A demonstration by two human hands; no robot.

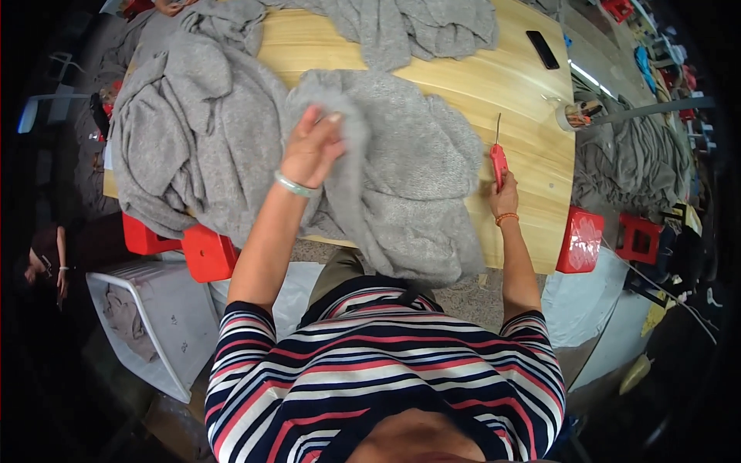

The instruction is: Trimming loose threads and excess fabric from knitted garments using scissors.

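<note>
My left hand, with a pale green bangle at the wrist, is raised over a grey knit garment. The hand and the cloth edge beside it are blurred, so whether the fingers grip the cloth does not show. The garment lies bunched on a wooden table and hangs over its near edge. To the right of it, my right hand is closed around the red handle of a tool with a thin, dark rod. That rod points away from me over the tabletop.
More grey knit cloth is heaped at the left, and another piece lies at the far edge. A black phone and a cup of tools are at the right. Red stools and a white bin stand below.
</note>
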